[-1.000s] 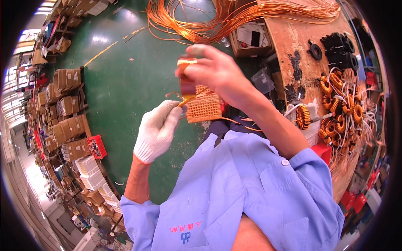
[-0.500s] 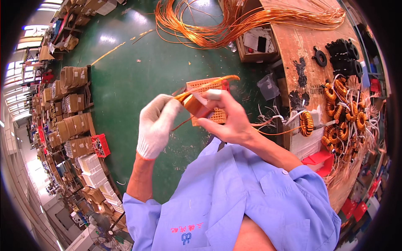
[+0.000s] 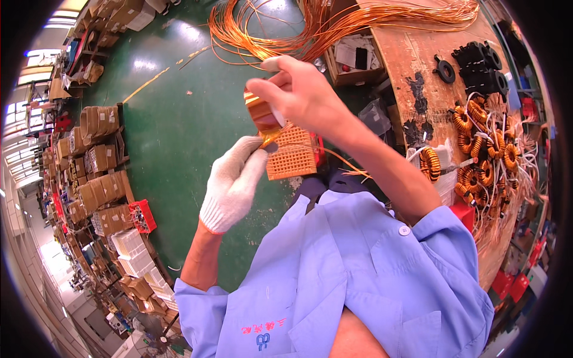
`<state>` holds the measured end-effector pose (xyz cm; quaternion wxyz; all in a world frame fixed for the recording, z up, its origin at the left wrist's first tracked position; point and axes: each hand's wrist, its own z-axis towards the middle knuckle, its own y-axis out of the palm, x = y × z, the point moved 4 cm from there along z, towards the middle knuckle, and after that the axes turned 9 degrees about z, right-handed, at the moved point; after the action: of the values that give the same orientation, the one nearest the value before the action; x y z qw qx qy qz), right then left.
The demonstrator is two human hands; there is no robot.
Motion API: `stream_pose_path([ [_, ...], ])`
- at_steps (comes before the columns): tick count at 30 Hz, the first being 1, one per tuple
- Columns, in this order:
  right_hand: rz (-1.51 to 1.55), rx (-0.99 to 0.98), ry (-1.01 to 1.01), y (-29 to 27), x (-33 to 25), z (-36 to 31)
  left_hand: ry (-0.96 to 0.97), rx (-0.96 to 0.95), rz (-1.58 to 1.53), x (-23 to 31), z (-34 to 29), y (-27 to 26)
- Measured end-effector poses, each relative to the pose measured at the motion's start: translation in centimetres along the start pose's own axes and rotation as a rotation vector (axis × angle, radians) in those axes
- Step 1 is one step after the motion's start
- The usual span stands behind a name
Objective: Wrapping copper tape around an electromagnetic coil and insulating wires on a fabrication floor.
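Note:
My left hand (image 3: 233, 182), in a white knit glove, is closed in a pinch at the middle of the view. At its fingertips is the end of a copper wire (image 3: 340, 158), mostly hidden by glove and tape. Above it my bare right hand (image 3: 292, 92) grips a roll of amber film tape (image 3: 256, 107), thumb and fingers round its sides. A short strip of tape (image 3: 271, 136) stretches from the roll down to the gloved fingertips. White wrapping covers a fingertip of the right hand.
A woven-top stool (image 3: 292, 161) stands below my hands. On the wooden bench (image 3: 406, 65) at right lie copper-wound ring coils (image 3: 486, 149), black ring parts (image 3: 477, 59) and a long copper wire bundle (image 3: 358, 30). Cardboard boxes (image 3: 101, 188) line the left side.
My right hand has lifted up and away with the tape roll, drawing a strip out from the left fingertips. The gloved hand has shifted slightly.

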<state>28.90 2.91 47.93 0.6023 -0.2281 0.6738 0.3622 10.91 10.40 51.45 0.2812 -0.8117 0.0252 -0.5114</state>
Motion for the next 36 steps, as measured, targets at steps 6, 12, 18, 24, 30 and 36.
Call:
stream_pose_path([
  [6, -0.435, 0.099, -0.527, -1.0, 1.1, -9.1, -0.185, 0.033, -0.284, -1.3, 0.2, -0.2],
  [12, -0.087, -0.101, -0.249, 0.1, 6.1, -10.2, -0.212, 0.064, -0.210, -1.1, 0.7, -1.2],
  [18, 0.645, 0.019, 0.139, -1.6, -1.2, -9.7, -0.034, 0.250, 0.026, -2.1, 1.3, -1.4],
  [24, 0.705, -0.026, 0.283, -0.8, -0.6, -2.1, 0.083, 0.010, 0.147, -0.8, -0.4, 0.4],
  [30, -0.334, 0.237, -0.506, -2.9, -0.4, -6.8, -0.105, 0.090, -0.118, -1.4, -0.2, -0.3],
  [36, -0.327, -0.026, -0.338, 0.5, 4.6, -10.8, -0.116, 0.083, -0.153, -0.2, -0.5, -0.5],
])
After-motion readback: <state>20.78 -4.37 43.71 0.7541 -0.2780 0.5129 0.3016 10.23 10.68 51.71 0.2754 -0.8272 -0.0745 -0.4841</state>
